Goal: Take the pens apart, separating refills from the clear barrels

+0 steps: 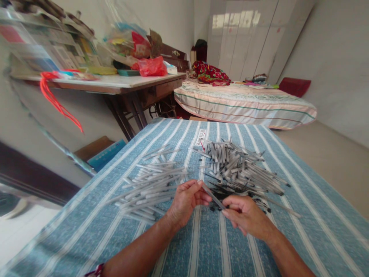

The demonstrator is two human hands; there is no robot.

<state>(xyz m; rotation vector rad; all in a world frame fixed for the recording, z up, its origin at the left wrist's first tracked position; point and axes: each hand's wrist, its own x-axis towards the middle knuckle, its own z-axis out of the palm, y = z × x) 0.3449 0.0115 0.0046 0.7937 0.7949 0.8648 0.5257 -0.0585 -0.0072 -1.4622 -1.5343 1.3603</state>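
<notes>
Between my two hands a slim grey translucent pen (213,197) slants down to the right. The fingers of my left hand (188,200) pinch its upper end, while my right hand (248,215) grips the lower end between thumb and fingers. Left of my hands lies a loose pile of whitish pen barrels (152,186). Beyond my right hand is a larger heap of grey pen pieces (230,161) with dark tips. Several black pieces (225,189) lie at the near side of that heap, partly hidden by my right hand.
The piles lie on a table with a blue and white striped cloth (129,238). At the left stands a side table (121,82) with bags and a red cord (57,98). A bed (242,102) is behind, and a blue box (106,154) sits low at the left.
</notes>
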